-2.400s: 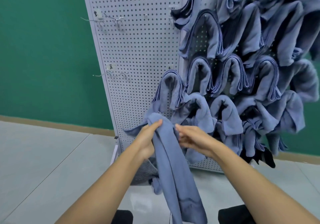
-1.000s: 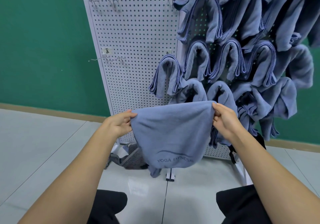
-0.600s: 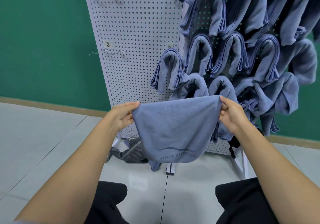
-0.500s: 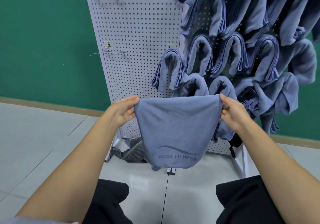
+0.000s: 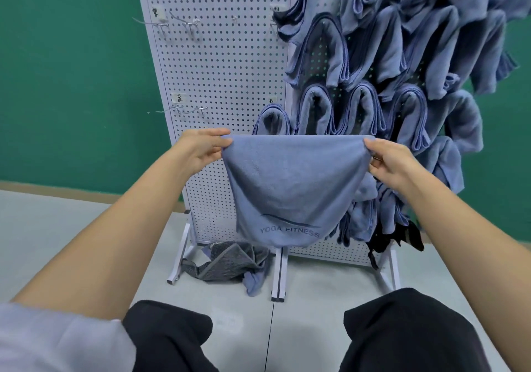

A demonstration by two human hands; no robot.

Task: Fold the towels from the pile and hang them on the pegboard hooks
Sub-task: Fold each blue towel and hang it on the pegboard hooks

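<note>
A blue towel [image 5: 290, 187] printed "YOGA FITNESS" hangs stretched between my hands in front of the white pegboard [image 5: 218, 64]. My left hand [image 5: 201, 149] pinches its upper left corner. My right hand [image 5: 388, 162] pinches the upper right corner. The top edge is pulled straight and level, and the towel hangs doubled below it. Several folded blue towels [image 5: 367, 64] hang over hooks on the right part of the board. Bare hooks [image 5: 184, 24] stick out at the upper left, and more bare hooks [image 5: 186, 109] lower down.
On the floor at the foot of the pegboard lies a grey mesh bag [image 5: 224, 262] with a bit of blue towel [image 5: 254, 281] spilling out. A black strap [image 5: 396, 238] hangs at the lower right. The green wall [image 5: 71, 84] stands behind. My knees in black trousers [image 5: 402, 328] fill the bottom.
The towel, bunched between my hands at first, is now spread wide. My hands have risen slightly and pulled the top edge taut and level.
</note>
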